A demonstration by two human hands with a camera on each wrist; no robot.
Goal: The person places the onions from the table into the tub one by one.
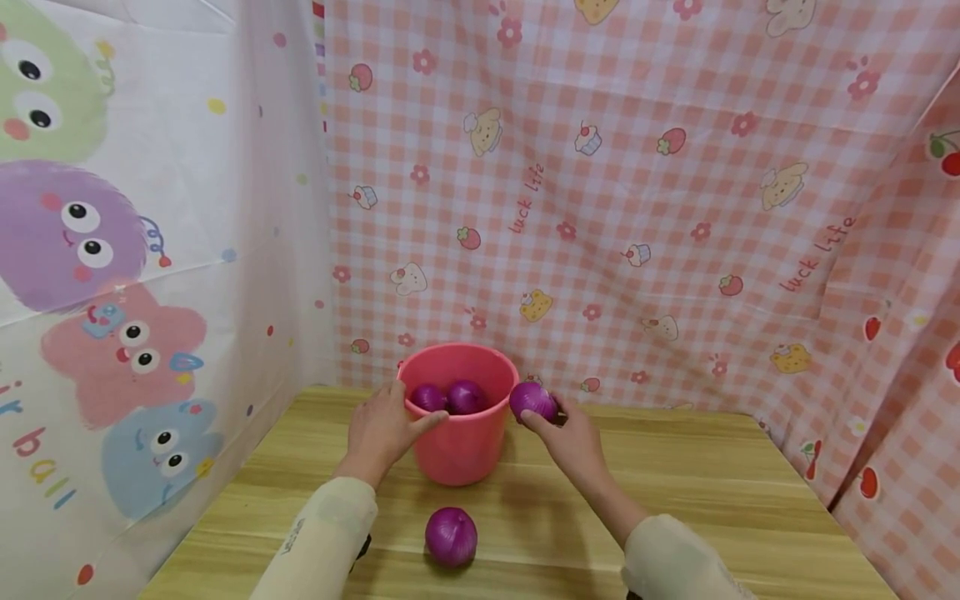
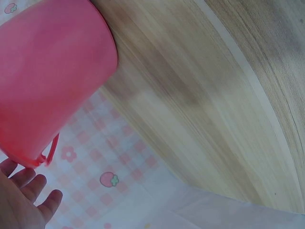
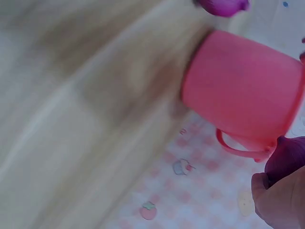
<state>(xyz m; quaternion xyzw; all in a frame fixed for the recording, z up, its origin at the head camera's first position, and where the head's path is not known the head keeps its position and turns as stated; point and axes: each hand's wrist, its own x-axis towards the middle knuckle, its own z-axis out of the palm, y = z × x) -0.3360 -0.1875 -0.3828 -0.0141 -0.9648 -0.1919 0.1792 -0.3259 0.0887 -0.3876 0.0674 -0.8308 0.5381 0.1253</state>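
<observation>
A pink bucket (image 1: 459, 450) stands on the table with red onions (image 1: 465, 397) inside it. At its left rim is my left hand (image 1: 382, 429), thumb along the front edge. In the left wrist view the fingers (image 2: 33, 187) are spread and fairly straight, some of them at the rim. My right hand (image 1: 573, 442) grips another red onion (image 1: 533, 402) just outside the bucket's right rim. That onion (image 3: 286, 160) shows partly in the right wrist view, near the bucket's handle (image 3: 238, 151). One more onion (image 1: 451, 537) lies on the table before the bucket.
The wood-grain table (image 1: 675, 500) extends to both sides of the bucket. A pink checked curtain (image 1: 600, 208) hangs close behind, and a white cartoon-print sheet (image 1: 277, 208) hangs at the left.
</observation>
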